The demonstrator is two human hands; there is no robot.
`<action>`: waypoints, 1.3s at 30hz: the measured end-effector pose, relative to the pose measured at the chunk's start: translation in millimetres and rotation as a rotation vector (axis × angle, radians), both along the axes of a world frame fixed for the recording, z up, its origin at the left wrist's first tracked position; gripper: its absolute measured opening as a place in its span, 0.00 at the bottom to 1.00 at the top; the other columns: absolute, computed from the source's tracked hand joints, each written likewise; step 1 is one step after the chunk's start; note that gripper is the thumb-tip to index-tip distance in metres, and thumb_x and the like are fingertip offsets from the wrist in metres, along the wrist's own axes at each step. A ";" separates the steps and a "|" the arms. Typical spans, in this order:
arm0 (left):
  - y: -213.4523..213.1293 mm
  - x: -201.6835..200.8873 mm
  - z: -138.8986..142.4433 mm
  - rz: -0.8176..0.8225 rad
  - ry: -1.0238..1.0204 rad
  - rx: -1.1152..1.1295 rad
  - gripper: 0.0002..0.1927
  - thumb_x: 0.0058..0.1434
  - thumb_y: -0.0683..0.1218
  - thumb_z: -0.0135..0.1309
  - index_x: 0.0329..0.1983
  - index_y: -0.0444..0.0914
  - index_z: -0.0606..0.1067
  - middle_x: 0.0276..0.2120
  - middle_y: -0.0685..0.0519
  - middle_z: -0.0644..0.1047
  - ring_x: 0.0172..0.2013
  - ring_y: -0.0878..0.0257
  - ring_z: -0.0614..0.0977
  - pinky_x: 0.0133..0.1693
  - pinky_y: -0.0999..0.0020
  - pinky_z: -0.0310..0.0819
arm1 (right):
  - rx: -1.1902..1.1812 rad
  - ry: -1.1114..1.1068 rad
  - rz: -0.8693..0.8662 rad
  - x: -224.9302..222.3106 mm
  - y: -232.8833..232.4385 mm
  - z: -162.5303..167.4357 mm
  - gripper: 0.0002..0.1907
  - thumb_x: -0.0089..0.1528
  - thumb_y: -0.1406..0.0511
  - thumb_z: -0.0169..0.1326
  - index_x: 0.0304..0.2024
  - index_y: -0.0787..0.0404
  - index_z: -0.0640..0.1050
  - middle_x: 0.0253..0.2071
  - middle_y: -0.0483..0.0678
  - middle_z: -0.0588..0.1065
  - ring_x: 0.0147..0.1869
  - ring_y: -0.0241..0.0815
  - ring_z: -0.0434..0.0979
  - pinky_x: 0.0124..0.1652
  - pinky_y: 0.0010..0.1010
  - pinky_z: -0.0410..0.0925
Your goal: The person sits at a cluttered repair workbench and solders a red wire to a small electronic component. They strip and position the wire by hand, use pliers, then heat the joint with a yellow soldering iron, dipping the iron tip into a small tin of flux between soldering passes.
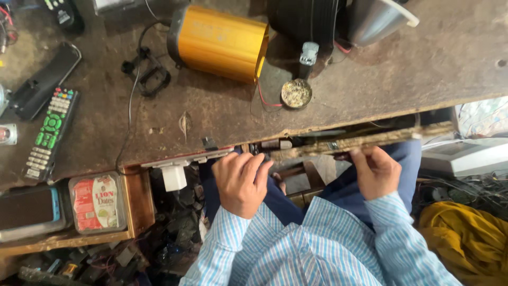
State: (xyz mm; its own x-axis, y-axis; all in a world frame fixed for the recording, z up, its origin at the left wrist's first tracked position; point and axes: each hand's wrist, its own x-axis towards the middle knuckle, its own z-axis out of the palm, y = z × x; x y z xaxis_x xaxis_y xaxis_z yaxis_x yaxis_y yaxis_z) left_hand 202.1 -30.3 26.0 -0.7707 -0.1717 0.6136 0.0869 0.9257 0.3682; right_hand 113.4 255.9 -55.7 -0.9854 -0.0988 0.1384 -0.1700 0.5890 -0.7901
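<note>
Two hands, left hand [242,182] and right hand [377,172], fingers curled gripping one long board [360,142] beneath one workbench [413,74]; two remotes [50,132] nearby

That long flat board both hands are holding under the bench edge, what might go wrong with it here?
Both hands, left and right, grip the long board edge-on just under the workbench.
1. It could knock the bench edge and slip.
2. The small open tin and red wire sit near that edge; a jolt might dislodge them.
</note>
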 end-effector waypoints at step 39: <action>65.4 -26.2 17.8 -0.246 -0.562 0.238 0.40 0.59 0.49 0.62 0.68 0.27 0.60 0.67 0.31 0.64 0.49 0.41 0.82 0.44 0.57 0.81 | -0.031 -0.801 -0.186 -51.8 -90.1 -50.5 0.08 0.64 0.67 0.52 0.44 0.63 0.76 0.32 0.49 0.74 0.33 0.38 0.71 0.33 0.31 0.65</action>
State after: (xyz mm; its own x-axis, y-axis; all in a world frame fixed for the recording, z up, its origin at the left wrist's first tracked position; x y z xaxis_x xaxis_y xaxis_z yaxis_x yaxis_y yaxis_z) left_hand 175.9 35.0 43.8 -0.9969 -0.0308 0.0728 0.0203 0.7908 0.6118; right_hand 61.7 165.7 -106.1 -0.7863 0.0683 -0.6141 0.5506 0.5282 -0.6464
